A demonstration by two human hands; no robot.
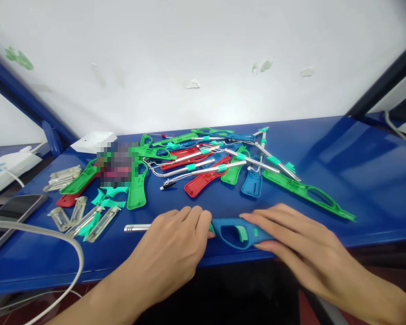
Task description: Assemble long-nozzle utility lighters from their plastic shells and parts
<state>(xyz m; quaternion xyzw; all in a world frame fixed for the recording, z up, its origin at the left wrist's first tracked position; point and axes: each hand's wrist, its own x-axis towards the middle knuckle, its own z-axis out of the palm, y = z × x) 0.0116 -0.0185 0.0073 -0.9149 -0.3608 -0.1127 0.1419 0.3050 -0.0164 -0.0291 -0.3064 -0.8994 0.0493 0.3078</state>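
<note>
A blue stick lighter lies level across both hands, just above the front edge of the blue table. Its slotted metal tube sticks out to the left. My left hand wraps over the front of the handle, where the tube goes in, and hides that part. My right hand pinches the rear of the handle between thumb and fingers. The oval trigger opening shows between the hands, with a teal trigger inside it.
Behind the hands lie green half shells, red half shells and metal tubes with wires. Clear fuel tanks and teal triggers are at left. A phone and white cable sit at far left; a white wall stands behind.
</note>
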